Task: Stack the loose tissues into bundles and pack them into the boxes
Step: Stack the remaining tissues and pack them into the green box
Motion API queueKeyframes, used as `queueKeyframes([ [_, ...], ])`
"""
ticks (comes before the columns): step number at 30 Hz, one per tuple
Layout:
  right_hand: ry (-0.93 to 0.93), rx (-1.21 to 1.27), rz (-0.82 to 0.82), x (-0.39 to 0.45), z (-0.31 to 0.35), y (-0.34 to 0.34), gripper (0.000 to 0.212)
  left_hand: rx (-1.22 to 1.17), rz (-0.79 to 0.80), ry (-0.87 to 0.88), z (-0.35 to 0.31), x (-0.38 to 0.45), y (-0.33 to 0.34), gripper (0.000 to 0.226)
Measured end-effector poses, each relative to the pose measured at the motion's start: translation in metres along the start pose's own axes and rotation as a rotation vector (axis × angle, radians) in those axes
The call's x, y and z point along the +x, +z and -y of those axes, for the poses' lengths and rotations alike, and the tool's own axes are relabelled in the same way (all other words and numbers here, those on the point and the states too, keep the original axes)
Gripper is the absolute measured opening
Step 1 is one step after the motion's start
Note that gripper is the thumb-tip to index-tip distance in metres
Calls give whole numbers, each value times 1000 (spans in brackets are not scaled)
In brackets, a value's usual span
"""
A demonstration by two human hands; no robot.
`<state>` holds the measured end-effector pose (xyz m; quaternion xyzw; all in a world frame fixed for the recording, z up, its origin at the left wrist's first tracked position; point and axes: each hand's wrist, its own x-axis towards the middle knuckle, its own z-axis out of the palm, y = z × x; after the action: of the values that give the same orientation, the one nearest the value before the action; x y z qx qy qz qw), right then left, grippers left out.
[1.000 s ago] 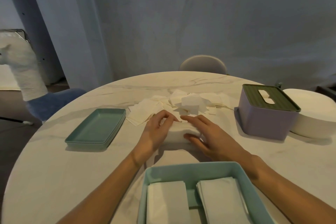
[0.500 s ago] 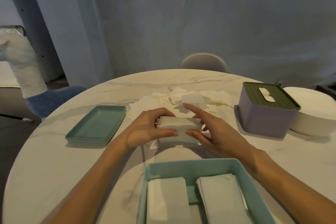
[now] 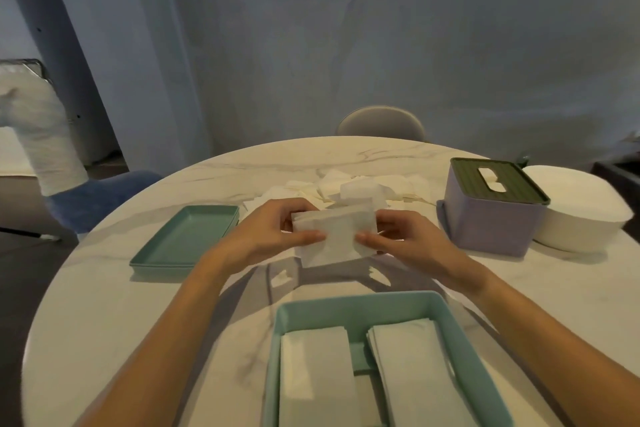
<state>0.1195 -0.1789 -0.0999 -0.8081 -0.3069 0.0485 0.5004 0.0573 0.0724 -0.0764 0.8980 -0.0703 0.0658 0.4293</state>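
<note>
Gripping one tissue bundle [image 3: 334, 236] by its ends — left hand [image 3: 273, 234], right hand [image 3: 403, 239] — above the table [image 3: 104, 305].

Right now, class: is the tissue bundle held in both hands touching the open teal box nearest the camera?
Apart. The head view shows the tissue bundle raised in both hands, with bare table plainly visible between it and the teal box.

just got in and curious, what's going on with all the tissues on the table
A person is bundling tissues. The left hand and right hand hold a tissue bundle between them, above the table. A loose tissue pile lies behind it. The open teal box nearest the camera already holds two stacks. A lidded purple box stands to the right.
</note>
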Motion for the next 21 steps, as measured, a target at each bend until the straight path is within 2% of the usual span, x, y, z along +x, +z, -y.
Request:
queueKeyframes([
  [3, 27, 188, 70, -5, 20, -10, 45, -20, 5, -56, -23, -11, -2, 28],
  [8, -15, 223, 90, -14, 67, -25, 37, -110, -14, -168, -73, -42, -12, 34],
  [14, 65, 41, 247, -40, 100, -58, 43, -173, -105, -213, -120, -90, 1, 51],
  [18, 208, -29, 403, -57, 98, -65, 26, -244, 49, -247, -130, -116, 27, 47],
  [21, 228, -202, 388, -66, 97, -63, 17, -245, 130, -289, -132, -125, 43, 37],
])
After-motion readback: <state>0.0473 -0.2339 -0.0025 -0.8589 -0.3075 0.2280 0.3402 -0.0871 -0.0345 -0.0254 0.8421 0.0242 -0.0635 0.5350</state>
